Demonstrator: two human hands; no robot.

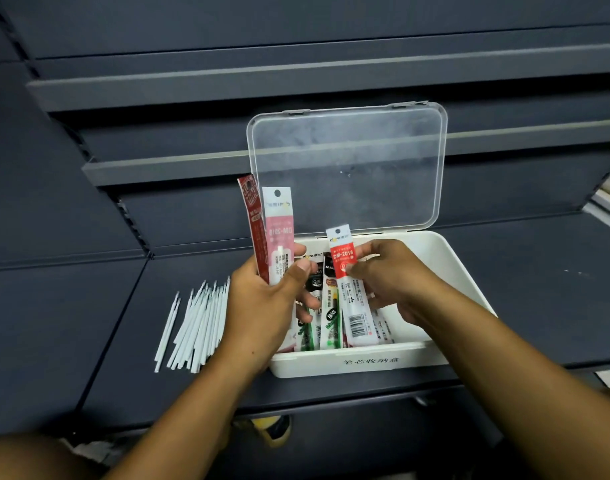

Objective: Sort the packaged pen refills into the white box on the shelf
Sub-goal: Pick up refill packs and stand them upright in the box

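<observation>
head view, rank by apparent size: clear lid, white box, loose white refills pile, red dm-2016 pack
1. white box and clear lid: look about alike, so tied.
2. loose white refills pile.
3. red dm-2016 pack.

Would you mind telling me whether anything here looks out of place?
Yes: a bunch of bare white refills lies loose on the shelf, left of the box, fanned unevenly, while the packets sit inside the box.

box label: blurred, unreadable | held packets: bottoms behind left hand
</observation>
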